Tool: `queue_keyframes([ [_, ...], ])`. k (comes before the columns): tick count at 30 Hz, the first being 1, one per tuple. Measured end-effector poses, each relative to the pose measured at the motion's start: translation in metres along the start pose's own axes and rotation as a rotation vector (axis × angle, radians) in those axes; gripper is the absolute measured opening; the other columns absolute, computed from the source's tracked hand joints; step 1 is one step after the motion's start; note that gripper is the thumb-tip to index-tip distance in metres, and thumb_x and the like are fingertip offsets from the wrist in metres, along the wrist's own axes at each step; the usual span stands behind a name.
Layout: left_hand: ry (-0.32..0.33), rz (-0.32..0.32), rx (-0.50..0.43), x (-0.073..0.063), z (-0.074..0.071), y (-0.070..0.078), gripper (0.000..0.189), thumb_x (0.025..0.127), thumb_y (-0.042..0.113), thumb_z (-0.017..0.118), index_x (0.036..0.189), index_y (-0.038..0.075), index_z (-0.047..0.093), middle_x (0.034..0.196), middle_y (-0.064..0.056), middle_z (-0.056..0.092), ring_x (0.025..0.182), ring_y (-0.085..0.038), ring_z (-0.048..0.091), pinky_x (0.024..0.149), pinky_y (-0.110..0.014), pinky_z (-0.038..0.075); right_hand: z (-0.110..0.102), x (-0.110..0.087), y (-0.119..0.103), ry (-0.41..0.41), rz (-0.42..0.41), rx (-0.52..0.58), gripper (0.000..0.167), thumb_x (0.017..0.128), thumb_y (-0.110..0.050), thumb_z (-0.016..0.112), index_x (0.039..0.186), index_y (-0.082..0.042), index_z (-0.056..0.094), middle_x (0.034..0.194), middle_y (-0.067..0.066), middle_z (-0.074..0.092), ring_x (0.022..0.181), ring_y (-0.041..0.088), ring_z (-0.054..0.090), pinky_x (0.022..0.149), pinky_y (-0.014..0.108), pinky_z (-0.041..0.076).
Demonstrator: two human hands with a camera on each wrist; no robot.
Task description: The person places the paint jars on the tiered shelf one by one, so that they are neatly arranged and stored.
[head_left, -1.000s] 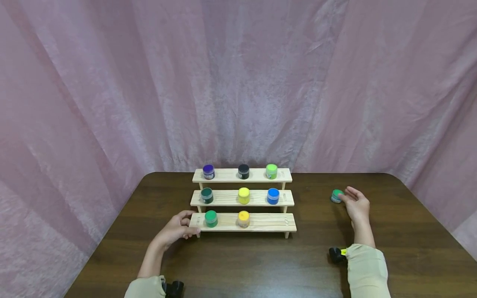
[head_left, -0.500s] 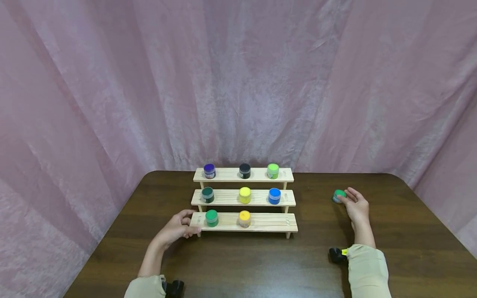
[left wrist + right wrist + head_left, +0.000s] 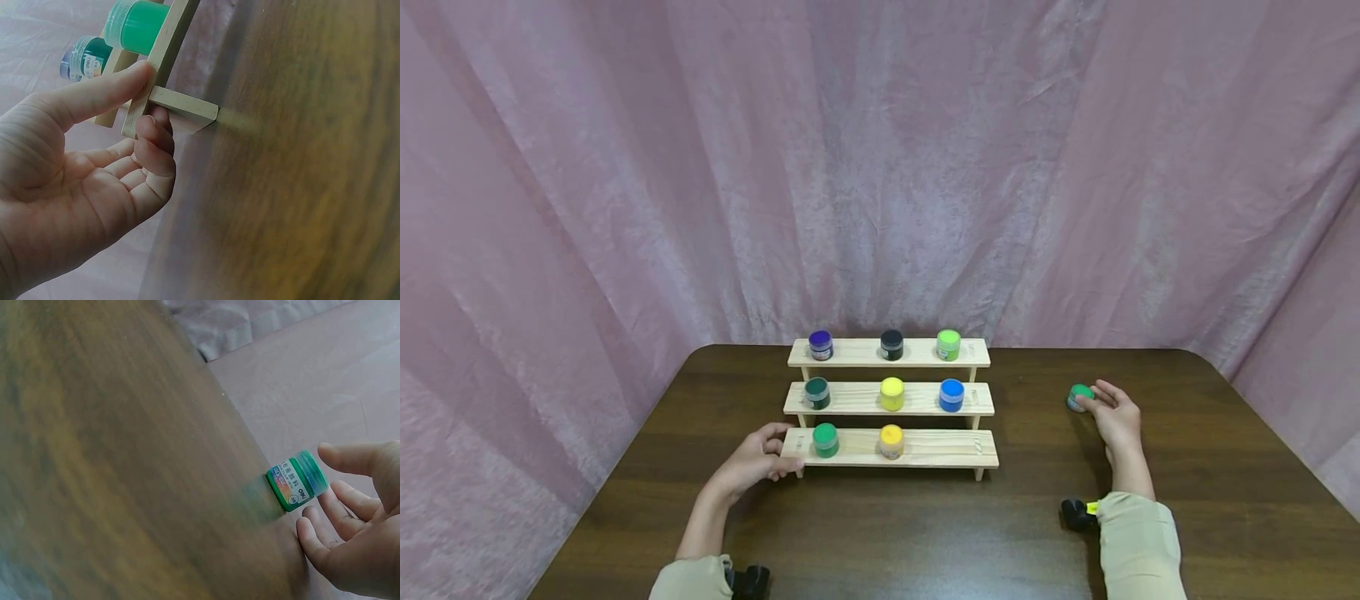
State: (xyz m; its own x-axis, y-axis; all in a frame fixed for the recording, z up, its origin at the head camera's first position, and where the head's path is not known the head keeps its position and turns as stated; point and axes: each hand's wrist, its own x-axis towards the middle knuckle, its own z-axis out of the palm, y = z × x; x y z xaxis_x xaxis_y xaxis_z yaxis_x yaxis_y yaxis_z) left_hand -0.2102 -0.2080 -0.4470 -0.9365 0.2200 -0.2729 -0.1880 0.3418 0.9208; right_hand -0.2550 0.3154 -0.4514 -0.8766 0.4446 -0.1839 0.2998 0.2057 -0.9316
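A three-tier wooden display rack [image 3: 940, 447] stands on the table. My left hand [image 3: 752, 458] grips the left end of its lowest board, with the thumb [image 3: 106, 94] on top and curled fingers underneath. At the right, a paint jar with a green lid [image 3: 294, 481] rests upright on the table. My right hand [image 3: 1120, 425] is beside it, the thumb close to the lid and the other fingers loosely bent near its right side. On the lowest board are a green paint jar [image 3: 825, 441] and a yellow-orange paint jar [image 3: 891, 442]; the board's right end is bare.
The middle board bears dark green [image 3: 817, 393], yellow [image 3: 892, 394] and blue [image 3: 951, 395] jars. Purple [image 3: 821, 345], black [image 3: 892, 344] and light green [image 3: 948, 345] jars stand on the top board. A pink curtain [image 3: 880, 167] hangs behind the brown table [image 3: 880, 533].
My right hand has shifted slightly left, its thumb now overlapping the paint jar more in the head view. My left hand keeps its grip on the rack.
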Motion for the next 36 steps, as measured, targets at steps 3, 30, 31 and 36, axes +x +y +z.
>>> queue_keyframes([
  [3,0.001,-0.003,0.001,0.0,0.0,0.0006,0.075,0.083,0.009,0.072,0.143,-0.01,0.031,0.086,-0.006,0.064,0.072,-0.016,0.053,0.064,-0.027,0.045,-0.0005,-0.0002,-0.0002,-0.024,0.005,-0.015,0.065,0.093,-0.019,0.063,0.15,-0.004,0.035,0.126,-0.004,0.053,0.098,-0.009,0.043,0.079,0.003,0.036],
  [30,0.007,0.016,0.005,0.001,0.0002,-0.003,0.075,0.082,0.009,0.073,0.142,-0.011,0.033,0.08,-0.004,0.061,0.069,-0.015,0.052,0.062,-0.026,0.044,0.0031,0.0001,0.0082,-0.077,-0.001,-0.083,0.063,0.094,-0.018,0.061,0.15,-0.004,0.036,0.153,0.022,0.037,0.117,0.012,0.048,0.108,0.035,0.034],
  [31,0.008,0.014,0.004,0.0009,0.0002,-0.003,0.075,0.082,0.009,0.073,0.142,-0.011,0.033,0.08,-0.004,0.061,0.069,-0.015,0.052,0.062,-0.026,0.044,0.0034,0.0003,0.0084,-0.075,-0.001,-0.079,0.063,0.094,-0.018,0.061,0.15,-0.004,0.036,0.153,0.022,0.037,0.123,0.017,0.046,0.11,0.037,0.034],
  [36,0.016,0.009,0.003,0.0007,0.0003,-0.0022,0.075,0.082,0.008,0.073,0.142,-0.011,0.033,0.082,-0.005,0.062,0.069,-0.016,0.052,0.062,-0.026,0.044,0.0041,0.0001,0.0063,-0.065,0.007,-0.064,0.064,0.093,-0.019,0.062,0.149,-0.004,0.037,0.15,0.02,0.04,0.11,0.008,0.048,0.11,0.039,0.034],
])
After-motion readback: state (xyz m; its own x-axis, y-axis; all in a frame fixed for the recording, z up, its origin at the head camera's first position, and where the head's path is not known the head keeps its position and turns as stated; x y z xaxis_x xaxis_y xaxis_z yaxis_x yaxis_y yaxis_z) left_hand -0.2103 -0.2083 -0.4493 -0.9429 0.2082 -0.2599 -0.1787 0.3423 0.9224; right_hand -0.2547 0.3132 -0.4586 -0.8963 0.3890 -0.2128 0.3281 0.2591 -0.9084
